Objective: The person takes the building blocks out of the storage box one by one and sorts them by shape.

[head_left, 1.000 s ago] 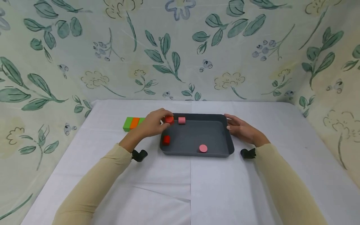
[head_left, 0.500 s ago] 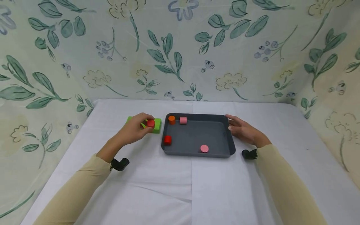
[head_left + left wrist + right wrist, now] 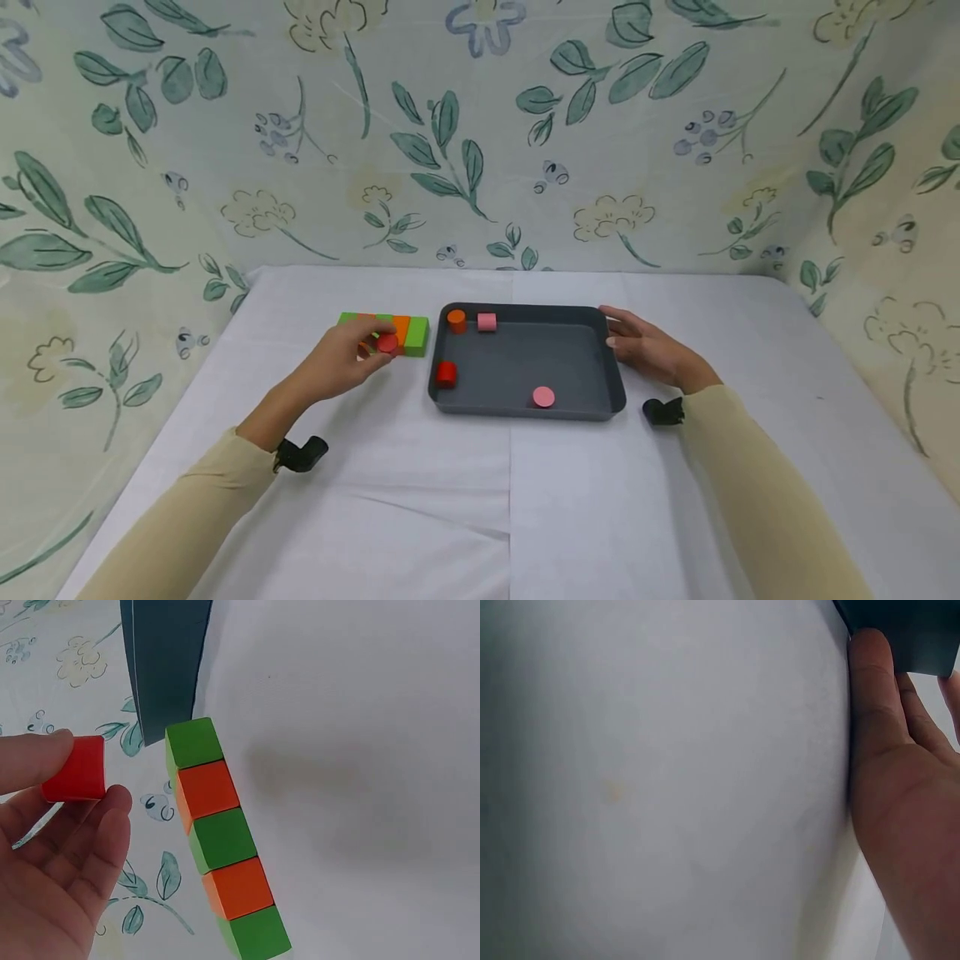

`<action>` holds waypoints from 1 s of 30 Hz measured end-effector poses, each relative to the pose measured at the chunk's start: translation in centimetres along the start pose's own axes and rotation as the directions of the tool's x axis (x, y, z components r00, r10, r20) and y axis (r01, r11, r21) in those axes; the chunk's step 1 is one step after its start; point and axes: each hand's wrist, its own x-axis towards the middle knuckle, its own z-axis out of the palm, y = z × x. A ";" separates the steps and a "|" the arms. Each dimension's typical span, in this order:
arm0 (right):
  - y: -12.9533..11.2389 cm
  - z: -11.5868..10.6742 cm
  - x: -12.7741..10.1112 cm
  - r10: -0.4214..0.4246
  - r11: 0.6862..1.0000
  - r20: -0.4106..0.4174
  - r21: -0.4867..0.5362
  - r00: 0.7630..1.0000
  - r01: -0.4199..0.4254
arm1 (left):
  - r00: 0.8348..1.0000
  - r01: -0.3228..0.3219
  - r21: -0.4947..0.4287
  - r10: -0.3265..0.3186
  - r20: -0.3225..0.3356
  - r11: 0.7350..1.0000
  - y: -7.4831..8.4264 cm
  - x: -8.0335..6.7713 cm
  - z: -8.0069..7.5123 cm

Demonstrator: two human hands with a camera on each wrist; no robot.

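Observation:
My left hand (image 3: 345,357) pinches a red cylinder (image 3: 79,771) between thumb and fingers. In the head view it is held over the front of a row of green and orange cubes (image 3: 417,336), partly covering them. From the left wrist, the cubes (image 3: 223,838) show as a straight line, alternating in colour. To their right lies a dark grey tray (image 3: 525,358), holding another red cylinder (image 3: 446,374), an orange cylinder (image 3: 457,321) and two pink pieces, one at the back (image 3: 487,322) and a round-topped one (image 3: 543,397) at the front. My right hand (image 3: 651,348) rests with extended fingers against the tray's right side.
A white cloth (image 3: 420,517) covers the table. Behind it hangs a leaf-and-flower patterned fabric (image 3: 480,167), which also runs along both sides. A black wrist camera (image 3: 302,455) sits on the left wrist and a similar one (image 3: 663,411) on the right.
My left hand has carried the red cylinder leftward from the tray's back left corner to the cube row, leaving the orange cylinder in plain view. My right hand stays at the tray.

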 end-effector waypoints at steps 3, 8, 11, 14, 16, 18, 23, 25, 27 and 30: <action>-0.1 0.2 0.0 0.001 1.000 0.000 -0.003 1.000 -0.001 | 1.000 -0.006 -0.006 0.006 0.016 1.000 0.1 -0.3 0.5; -0.2 0.2 0.0 0.004 1.000 -0.002 -0.007 1.000 -0.004 | 0.999 -0.029 -0.015 0.030 0.036 0.999 0.2 -0.6 1.4; -0.3 0.3 -0.1 0.005 1.000 -0.003 -0.005 1.000 -0.005 | 0.998 -0.044 -0.022 0.045 0.047 0.999 0.2 -0.7 2.0; -0.4 0.3 -0.1 0.006 1.000 -0.002 -0.002 1.000 -0.006 | 0.997 -0.053 -0.025 0.054 0.060 0.998 0.0 -0.6 2.6; -0.4 0.3 -0.1 0.008 1.000 -0.004 -0.003 1.000 -0.008 | 0.996 -0.050 -0.023 0.052 0.068 0.998 -0.1 -0.5 3.0; -0.3 0.3 -0.1 0.008 1.000 -0.003 -0.003 1.000 -0.008 | 0.996 -0.046 -0.017 0.048 0.077 0.999 -0.1 -0.4 3.2; -0.2 0.2 0.0 0.005 1.000 -0.004 -0.007 1.000 -0.005 | 0.995 -0.029 0.000 0.029 0.099 1.000 -0.1 -0.1 3.6; -0.2 0.2 0.0 0.006 1.000 -0.005 -0.012 1.000 -0.006 | 0.994 -0.017 0.008 0.016 0.106 1.000 -0.2 0.0 3.7; -0.2 0.2 0.0 0.005 1.000 -0.005 -0.014 1.000 -0.005 | 0.994 -0.005 0.011 0.004 0.108 1.000 -0.2 0.1 3.8; -0.2 0.2 0.0 0.005 1.000 -0.006 -0.014 1.000 -0.005 | 0.994 0.013 0.003 -0.013 0.107 1.000 -0.3 0.4 3.9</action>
